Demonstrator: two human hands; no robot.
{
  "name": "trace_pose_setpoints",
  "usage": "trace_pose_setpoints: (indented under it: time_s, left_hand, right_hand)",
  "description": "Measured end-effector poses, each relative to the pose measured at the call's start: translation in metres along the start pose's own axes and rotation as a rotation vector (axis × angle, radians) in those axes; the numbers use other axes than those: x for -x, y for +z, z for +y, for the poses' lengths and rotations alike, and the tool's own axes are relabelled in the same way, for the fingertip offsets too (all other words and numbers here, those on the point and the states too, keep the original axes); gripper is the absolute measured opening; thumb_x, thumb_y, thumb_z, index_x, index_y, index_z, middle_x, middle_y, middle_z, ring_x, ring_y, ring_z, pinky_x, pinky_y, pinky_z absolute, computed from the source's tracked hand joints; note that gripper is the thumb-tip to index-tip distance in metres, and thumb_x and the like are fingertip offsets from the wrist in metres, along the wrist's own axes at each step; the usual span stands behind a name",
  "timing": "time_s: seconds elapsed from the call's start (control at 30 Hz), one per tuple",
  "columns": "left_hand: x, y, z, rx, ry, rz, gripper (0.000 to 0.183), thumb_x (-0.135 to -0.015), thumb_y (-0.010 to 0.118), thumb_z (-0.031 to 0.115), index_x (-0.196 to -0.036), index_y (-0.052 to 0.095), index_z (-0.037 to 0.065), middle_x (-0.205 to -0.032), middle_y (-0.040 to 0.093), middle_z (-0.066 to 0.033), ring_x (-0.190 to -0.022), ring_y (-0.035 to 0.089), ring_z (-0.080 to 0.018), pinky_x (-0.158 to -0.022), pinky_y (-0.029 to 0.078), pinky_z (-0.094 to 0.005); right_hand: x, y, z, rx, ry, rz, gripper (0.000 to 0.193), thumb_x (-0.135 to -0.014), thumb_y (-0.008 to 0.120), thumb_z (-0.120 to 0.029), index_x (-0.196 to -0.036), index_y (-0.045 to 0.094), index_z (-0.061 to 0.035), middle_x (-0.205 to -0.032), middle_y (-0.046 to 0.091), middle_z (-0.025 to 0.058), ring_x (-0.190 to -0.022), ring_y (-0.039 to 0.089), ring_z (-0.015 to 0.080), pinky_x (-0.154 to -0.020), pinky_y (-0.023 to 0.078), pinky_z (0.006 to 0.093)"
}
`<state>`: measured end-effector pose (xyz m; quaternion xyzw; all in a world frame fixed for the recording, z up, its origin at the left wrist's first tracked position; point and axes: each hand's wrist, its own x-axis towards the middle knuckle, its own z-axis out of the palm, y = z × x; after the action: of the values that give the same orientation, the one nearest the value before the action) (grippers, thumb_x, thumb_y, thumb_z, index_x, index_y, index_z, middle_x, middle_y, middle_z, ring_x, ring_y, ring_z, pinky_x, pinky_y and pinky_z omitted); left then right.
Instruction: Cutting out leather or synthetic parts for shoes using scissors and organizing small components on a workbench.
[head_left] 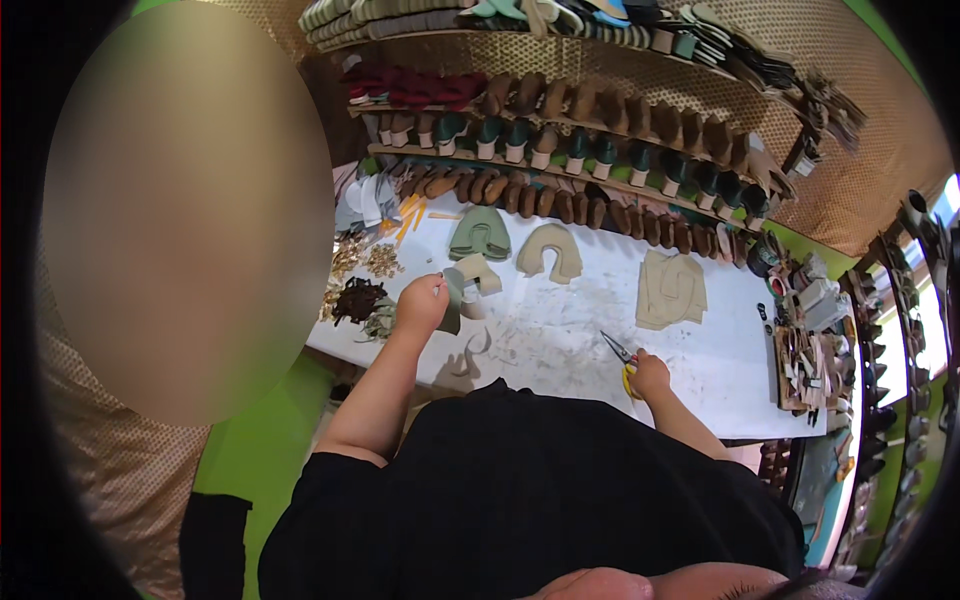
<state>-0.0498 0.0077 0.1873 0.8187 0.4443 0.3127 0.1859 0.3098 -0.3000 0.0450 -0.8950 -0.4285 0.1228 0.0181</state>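
My left hand (422,303) is closed on a grey-green cut piece of material (453,300) over the left half of the white table. Beside it lies a beige cut piece (482,274). On the right, my right hand (650,375) grips scissors (619,349) with yellow handles, their blades pointing up and left. Farther back sit a stack of green U-shaped pieces (480,232) and a beige U-shaped piece (552,250). A stack of beige pieces (672,290) rests beyond my right hand.
A curled offcut (478,345) lies near the table's front edge. Gold-coloured bits (383,261) and a dark brown heap (357,300) occupy the left end. Shoe parts line the shelves (520,160) behind. A rack of tools (800,370) stands at right. Blur covers the far left.
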Motion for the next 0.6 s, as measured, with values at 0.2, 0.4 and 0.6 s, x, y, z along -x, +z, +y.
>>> trace_pose_setpoints:
  time_s: [0.2,0.4,0.6]
  left_hand:
    - [-0.016,0.06,0.058,-0.06,0.32,0.041,0.015,-0.083,0.061,0.018,-0.083,0.066,0.004,-0.086,0.066,-0.016,-0.079,0.064,-0.0379,-0.072,0.051,-0.0481]
    - [0.036,0.172,0.075,-0.216,0.621,-0.356,0.014,-0.083,0.054,0.017,-0.082,0.062,0.005,-0.085,0.066,-0.017,-0.077,0.065,-0.037,-0.068,0.052,-0.0497]
    - [0.106,0.19,0.062,-0.127,0.525,-0.804,0.021,-0.086,0.057,0.023,-0.09,0.065,0.005,-0.092,0.067,-0.0156,-0.087,0.066,-0.0359,-0.076,0.053,-0.0473]
  right_hand:
    - [0.038,-0.002,0.061,-0.028,0.195,-0.055,0.05,-0.083,0.07,-0.035,-0.125,0.055,-0.0113,-0.116,0.063,0.0172,-0.111,0.061,0.0323,-0.089,0.053,0.0427]
    - [0.071,0.017,0.094,-0.012,0.087,0.168,0.061,-0.083,0.068,-0.033,-0.139,0.05,-0.0171,-0.118,0.056,0.014,-0.111,0.053,0.034,-0.088,0.05,0.0482]
    - [0.075,0.043,0.113,-0.028,-0.005,0.291,0.063,-0.081,0.066,-0.025,-0.141,0.049,-0.0163,-0.118,0.056,0.0135,-0.111,0.053,0.0328,-0.09,0.045,0.0482]
